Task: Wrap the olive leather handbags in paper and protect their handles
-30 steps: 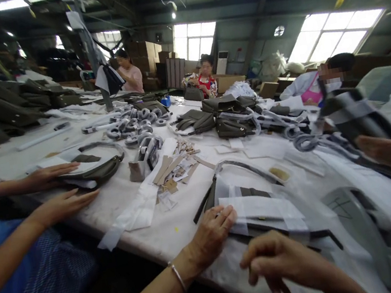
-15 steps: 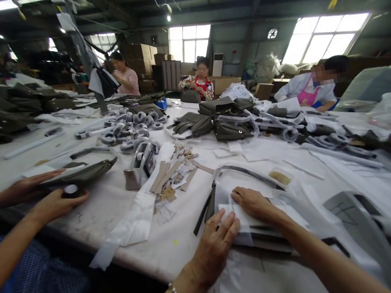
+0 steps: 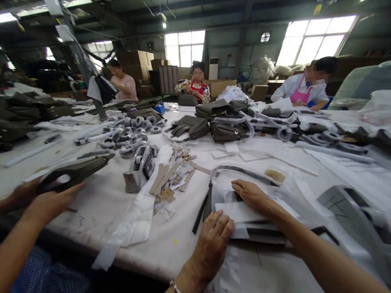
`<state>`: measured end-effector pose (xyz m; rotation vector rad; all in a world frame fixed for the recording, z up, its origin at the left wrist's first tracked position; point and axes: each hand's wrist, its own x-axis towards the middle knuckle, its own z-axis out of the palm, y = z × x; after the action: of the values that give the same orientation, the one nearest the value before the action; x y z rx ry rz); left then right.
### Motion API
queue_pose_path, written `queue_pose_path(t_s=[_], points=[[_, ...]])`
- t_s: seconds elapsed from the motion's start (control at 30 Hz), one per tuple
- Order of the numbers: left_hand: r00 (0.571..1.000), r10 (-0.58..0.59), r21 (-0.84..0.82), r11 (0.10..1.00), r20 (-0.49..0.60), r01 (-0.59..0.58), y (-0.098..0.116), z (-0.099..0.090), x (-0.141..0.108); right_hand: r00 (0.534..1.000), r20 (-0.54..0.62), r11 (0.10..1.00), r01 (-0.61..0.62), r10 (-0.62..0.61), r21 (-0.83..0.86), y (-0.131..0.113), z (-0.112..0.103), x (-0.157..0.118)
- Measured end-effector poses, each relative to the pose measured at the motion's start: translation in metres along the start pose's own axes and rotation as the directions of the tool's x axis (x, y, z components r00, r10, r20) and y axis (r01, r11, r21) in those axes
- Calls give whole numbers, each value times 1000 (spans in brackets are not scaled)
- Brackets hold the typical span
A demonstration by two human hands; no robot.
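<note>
A dark bag lies flat near the table's front edge, partly covered by white paper and thin wrapping. Its wrapped strap arches at the far side. My left hand rests on the bag's left part and the paper's edge, fingers laid out together, with nothing gripped. My right hand lies on top of the paper, fingers stretched forward. A dark strap end sticks out left of the bag.
At left a co-worker's hands hold another dark bag. Paper strips and tags, wrapped rings, piled bags and a grey tape dispenser surround the work. Three people sit across the table.
My right hand has shifted slightly back from the paper's far side, and a dark patch now shows beside it. At left, the co-worker's bag has been lifted and tilted.
</note>
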<state>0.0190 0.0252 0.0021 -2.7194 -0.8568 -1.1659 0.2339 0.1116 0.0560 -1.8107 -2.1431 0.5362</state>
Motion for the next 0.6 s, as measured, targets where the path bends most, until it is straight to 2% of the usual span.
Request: queue_pose_path(t_s=[0.2,0.43,0.6], points=[[1000,9,33,999,3,-10,1,1,0,1000,-8,997,-1,1,71,5,-2,-14],[998,56,77,995,40,-59,-1,-1,-1,999,-23,996,33,-31,81,2,9,-7],[999,23,30,999,44,-24,1,-1,0,992,-126,995,33,-22,90,5,13,-13]])
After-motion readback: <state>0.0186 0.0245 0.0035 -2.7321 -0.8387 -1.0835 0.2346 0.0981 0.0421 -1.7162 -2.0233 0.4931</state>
